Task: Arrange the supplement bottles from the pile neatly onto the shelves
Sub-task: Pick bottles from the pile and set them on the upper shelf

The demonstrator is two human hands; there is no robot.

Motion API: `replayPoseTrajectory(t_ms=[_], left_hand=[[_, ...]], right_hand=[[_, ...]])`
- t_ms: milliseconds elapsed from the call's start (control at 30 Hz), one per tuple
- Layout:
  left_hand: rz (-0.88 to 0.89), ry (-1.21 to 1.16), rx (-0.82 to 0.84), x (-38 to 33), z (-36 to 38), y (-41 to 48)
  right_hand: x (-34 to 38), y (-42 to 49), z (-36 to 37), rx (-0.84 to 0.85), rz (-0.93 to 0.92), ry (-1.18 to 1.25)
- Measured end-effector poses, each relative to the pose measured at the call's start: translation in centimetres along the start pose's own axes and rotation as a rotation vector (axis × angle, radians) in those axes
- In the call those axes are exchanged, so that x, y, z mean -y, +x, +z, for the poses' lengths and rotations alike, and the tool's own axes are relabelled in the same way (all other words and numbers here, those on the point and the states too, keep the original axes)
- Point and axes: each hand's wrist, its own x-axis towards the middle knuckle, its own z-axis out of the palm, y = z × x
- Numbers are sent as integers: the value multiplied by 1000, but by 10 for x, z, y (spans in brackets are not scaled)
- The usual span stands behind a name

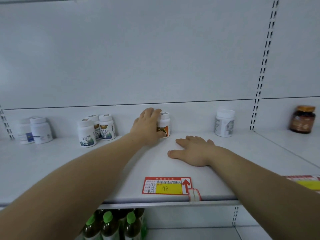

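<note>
1. Centre of the frame: the left hand (147,126) is on a white supplement bottle with an orange label (164,124), fingers (155,112) curled over its cap and side, thumb low on the label. That is a firm grasp.
2. The bottle stands upright at the back of the white shelf (121,170), close to the rear panel.
3. Just to the lower right, the right hand (192,151) lies palm down on the shelf, its fingers (181,141) straight and released, holding nothing.
4. Left of centre, three white bottles with blue-green labels (96,129) stand bunched together, upright.
5. Far left, two more white bottles (37,130) stand side by side, touching.
6. Right of centre, a lone white bottle (224,122) stands well apart from the held one.
7. Far right, on the next shelf section, there is an amber bottle with a brown cap (302,119).
8. Bottom centre, a red and yellow price tag (167,185) lies at the shelf's front edge.
9. Below that, dark bottles with green caps (117,224) crowd the lower shelf.
</note>
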Motion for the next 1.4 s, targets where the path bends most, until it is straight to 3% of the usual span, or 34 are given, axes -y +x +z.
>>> replayPoseTrajectory(t_ms=[133, 267, 400, 600, 833, 1067, 1400], left_hand=[[-90, -68, 53, 6, -32, -25], [-130, -67, 241, 20, -77, -68], [-181, -48, 391, 53, -122, -122], [-286, 27, 347, 148, -199, -227], [-556, 109, 216, 297, -299, -373], [-868, 197, 226, 430, -357, -525], [-1166, 135, 249, 627, -354, -628]], right_hand=[[4, -3, -11, 26, 4, 34], [30, -8, -34, -126, -28, 63], [99, -6, -55, -236, -130, 45], [274, -8, -52, -239, -344, 11], [534, -35, -5, -171, -697, 34], [766, -92, 69, -19, -1072, 113], [978, -20, 205, 153, -1151, 89]])
